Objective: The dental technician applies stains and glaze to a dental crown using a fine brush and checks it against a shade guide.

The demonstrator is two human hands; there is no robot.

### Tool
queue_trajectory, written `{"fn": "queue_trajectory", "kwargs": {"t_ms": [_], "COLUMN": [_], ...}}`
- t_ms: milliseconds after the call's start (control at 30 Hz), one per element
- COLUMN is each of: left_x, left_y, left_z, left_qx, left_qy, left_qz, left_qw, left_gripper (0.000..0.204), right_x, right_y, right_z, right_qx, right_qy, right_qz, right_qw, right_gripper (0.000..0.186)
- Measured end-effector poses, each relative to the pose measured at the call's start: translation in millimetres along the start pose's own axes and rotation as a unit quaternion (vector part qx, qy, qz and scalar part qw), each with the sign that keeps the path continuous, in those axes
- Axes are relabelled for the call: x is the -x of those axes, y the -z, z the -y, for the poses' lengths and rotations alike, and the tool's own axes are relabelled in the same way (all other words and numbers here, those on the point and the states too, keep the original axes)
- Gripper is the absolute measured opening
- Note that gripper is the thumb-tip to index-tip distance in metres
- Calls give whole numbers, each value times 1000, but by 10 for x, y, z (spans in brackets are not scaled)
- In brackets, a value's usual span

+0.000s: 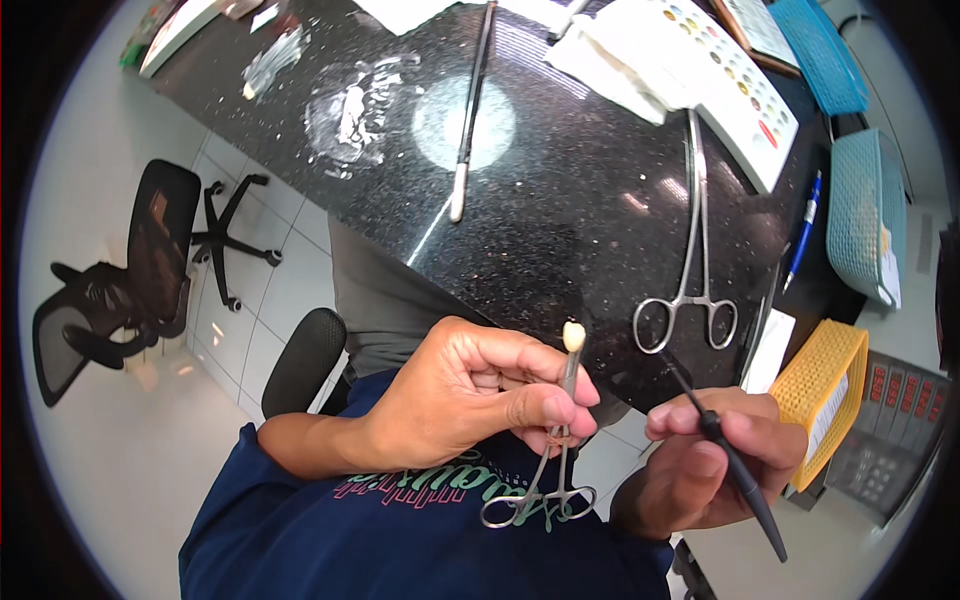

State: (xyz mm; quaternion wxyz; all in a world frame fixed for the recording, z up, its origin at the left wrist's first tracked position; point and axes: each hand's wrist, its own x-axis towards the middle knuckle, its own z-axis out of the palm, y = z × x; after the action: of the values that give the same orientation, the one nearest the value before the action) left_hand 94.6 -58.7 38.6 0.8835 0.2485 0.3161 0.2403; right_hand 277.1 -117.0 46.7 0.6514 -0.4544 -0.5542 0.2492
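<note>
My left hand (pixel 470 390) is closed round the shanks of a hemostat (pixel 543 472), its finger rings pointing down towards my shirt. A small cream tooth crown (pixel 573 336) sits at the upward tip of its jaws. To the right, my right hand (pixel 690 470) grips a slim black-handled tool (pixel 745 484) like a pen. The tool's thin end points up and left, apart from the crown; whether it has bristles is too small to tell. Beyond my right hand, a second hemostat (pixel 697 210) lies on the black speckled table (pixel 560 200).
A dark-handled brush with a pale tip (pixel 459 190) lies on the table beside white smears (pixel 350 115). Crumpled white tissue (pixel 625 70) and a white palette with coloured wells (pixel 735 110) are at the far right. A blue pen (pixel 804 230), blue basket (pixel 855 215) and yellow basket (pixel 820 400) line the right side.
</note>
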Motion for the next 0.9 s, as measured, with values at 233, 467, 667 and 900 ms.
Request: {"fn": "queue_trajectory", "kwargs": {"t_ms": [233, 467, 667, 900], "left_x": [53, 48, 49, 40], "left_y": [11, 49, 65, 83], "left_z": [-8, 14, 55, 68], "left_qx": [-7, -1, 14, 12], "left_qy": [16, 10, 13, 8], "left_qz": [-28, -27, -22, -24], "left_qw": [999, 1000, 1000, 1000], "left_gripper": [17, 16, 23, 22], "right_x": [-78, -82, -105, -98], "right_y": [-105, -177, -183, -156], "right_z": [-95, 7, 7, 0], "right_qx": [9, 82, 109, 128], "right_qy": [25, -40, 3, -2], "right_qz": [59, 61, 94, 117], "right_qw": [998, 994, 990, 985], "right_gripper": [29, 20, 20, 20]}}
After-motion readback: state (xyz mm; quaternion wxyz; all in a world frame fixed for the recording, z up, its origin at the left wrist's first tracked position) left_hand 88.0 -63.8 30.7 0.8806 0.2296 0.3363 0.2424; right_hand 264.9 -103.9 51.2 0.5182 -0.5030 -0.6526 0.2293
